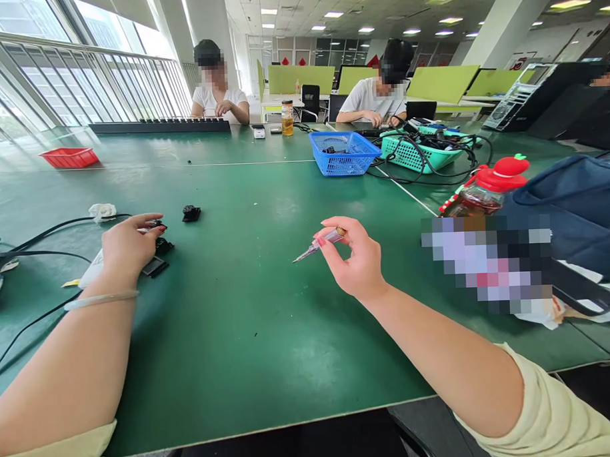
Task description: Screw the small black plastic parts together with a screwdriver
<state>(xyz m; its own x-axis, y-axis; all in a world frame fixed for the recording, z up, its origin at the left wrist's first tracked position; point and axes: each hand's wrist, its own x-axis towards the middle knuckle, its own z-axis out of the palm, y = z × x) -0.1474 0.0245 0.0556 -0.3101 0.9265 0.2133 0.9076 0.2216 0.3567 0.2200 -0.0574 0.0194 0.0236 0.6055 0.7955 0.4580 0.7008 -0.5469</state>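
My right hand (pixel 356 257) is closed around the handle of a small screwdriver (pixel 321 244), held above the table with its thin metal tip pointing left and down. On the left, my left hand (pixel 130 244) bends its fingers over a cluster of small black parts (pixel 163 246). A bit of black shows between those fingertips, but its kind is hidden. Close to that wrist lies a flat black square piece (pixel 155 266). Another small black part (pixel 191 213) rests apart, farther from me.
Cables (pixel 40 248) and a crumpled white tissue (pixel 103 211) lie at left. Farther back are a red tray (pixel 70 157), a blue basket (pixel 343 152) and a green basket (pixel 417 151) heaped with cables. A red-lidded bottle (pixel 488 189) and dark blue bag (pixel 574 212) stand right. Two people sit opposite.
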